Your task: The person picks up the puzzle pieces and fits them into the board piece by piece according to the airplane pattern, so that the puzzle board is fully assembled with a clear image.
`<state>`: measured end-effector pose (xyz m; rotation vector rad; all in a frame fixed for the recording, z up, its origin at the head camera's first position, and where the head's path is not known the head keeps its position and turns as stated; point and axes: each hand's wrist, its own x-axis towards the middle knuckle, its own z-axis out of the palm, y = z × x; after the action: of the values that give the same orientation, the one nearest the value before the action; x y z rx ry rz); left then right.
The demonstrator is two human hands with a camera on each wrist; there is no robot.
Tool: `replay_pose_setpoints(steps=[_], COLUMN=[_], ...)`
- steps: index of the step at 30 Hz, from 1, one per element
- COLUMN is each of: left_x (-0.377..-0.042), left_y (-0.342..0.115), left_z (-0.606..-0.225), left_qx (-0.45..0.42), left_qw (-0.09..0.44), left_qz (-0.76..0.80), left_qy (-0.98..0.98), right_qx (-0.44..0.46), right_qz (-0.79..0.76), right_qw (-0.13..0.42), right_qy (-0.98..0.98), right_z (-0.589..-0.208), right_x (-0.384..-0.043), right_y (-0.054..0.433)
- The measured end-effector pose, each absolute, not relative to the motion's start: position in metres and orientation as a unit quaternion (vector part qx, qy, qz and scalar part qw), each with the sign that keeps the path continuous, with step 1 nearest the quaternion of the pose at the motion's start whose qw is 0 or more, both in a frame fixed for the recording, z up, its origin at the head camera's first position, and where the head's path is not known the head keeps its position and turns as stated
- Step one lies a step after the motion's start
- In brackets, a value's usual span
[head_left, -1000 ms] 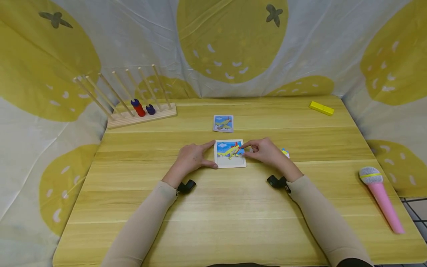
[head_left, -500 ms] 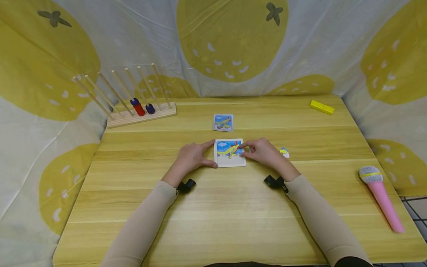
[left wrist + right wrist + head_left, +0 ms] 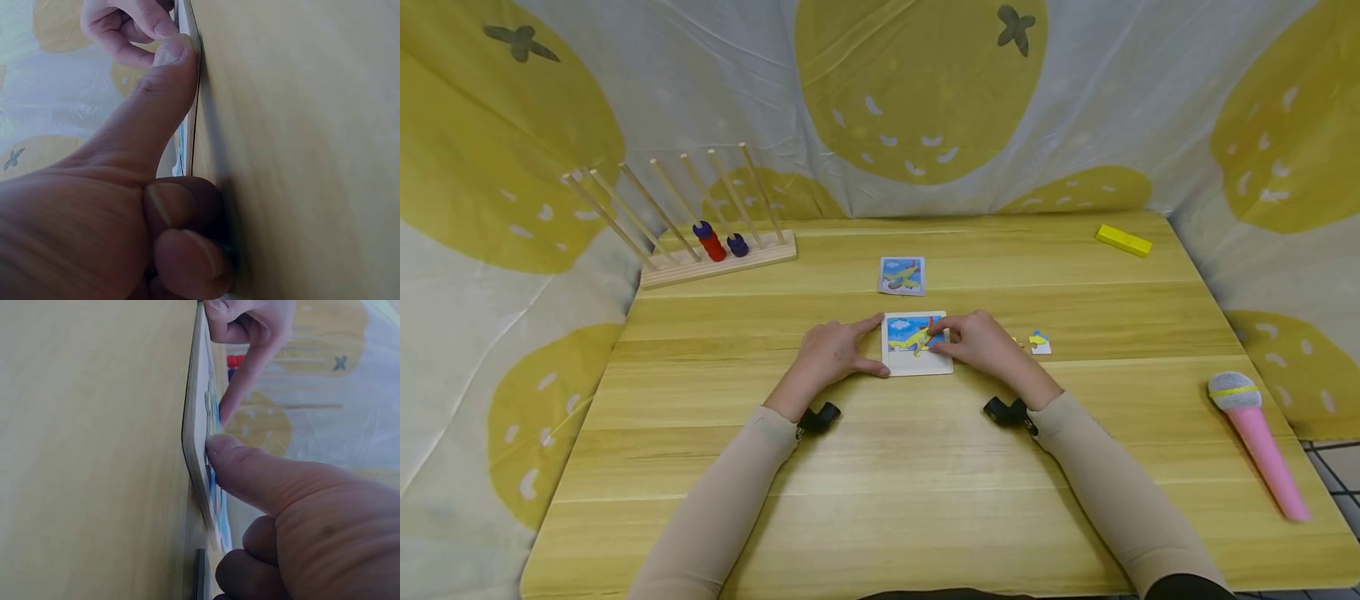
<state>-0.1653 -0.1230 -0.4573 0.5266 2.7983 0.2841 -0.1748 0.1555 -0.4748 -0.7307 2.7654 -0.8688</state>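
A small puzzle board with a white frame and a partly assembled airplane picture lies at mid-table. At its left side, my left hand holds the frame, index finger at the far corner and thumb at the near corner. In the left wrist view that thumb lies along the board's edge, other fingers curled below. Over the right part of the picture, my right hand pinches a puzzle piece between thumb and index finger, mostly hidden by the fingertips. The right wrist view shows the right thumb close against the picture.
A loose puzzle piece lies right of the right hand, another partly hidden beside it. Beyond the board is an airplane picture card. A peg rack stands back left, a yellow block back right, and a pink microphone far right.
My right hand has moved left, from the board's right edge further over the picture, uncovering the loose pieces on its right. My left hand has stayed in place.
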Motion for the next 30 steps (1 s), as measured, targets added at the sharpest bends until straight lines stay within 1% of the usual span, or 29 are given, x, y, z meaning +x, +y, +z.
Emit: replay_pose_setpoints(steps=[3, 5, 10, 15, 21, 30], left_x=[-0.166, -0.166, -0.166, -0.166, -0.166, -0.165], left_y=[-0.123, -0.122, -0.122, -0.124, -0.123, -0.122], left_z=[-0.457, -0.457, -0.457, -0.456, -0.455, -0.457], left_qx=[0.182, 0.181, 0.18, 0.18, 0.179, 0.177], left_qw=[0.142, 0.143, 0.146, 0.141, 0.142, 0.143], left_qz=[0.098, 0.1, 0.105, 0.102, 0.101, 0.106], left_qy=[0.968, 0.968, 0.967, 0.968, 0.968, 0.968], right_qx=[-0.235, -0.221, -0.147, -0.1, -0.098, -0.108], right_qz=[-0.301, -0.313, -0.372, -0.427, -0.396, -0.334], right_qw=[0.08, 0.072, 0.047, 0.052, 0.051, 0.023], right_qy=[0.921, 0.921, 0.915, 0.897, 0.912, 0.936], right_z=[-0.472, -0.469, -0.464, -0.468, -0.479, -0.488], right_x=[-0.175, -0.175, -0.17, -0.16, -0.152, -0.148], right_y=[0.158, 0.163, 0.191, 0.214, 0.219, 0.216])
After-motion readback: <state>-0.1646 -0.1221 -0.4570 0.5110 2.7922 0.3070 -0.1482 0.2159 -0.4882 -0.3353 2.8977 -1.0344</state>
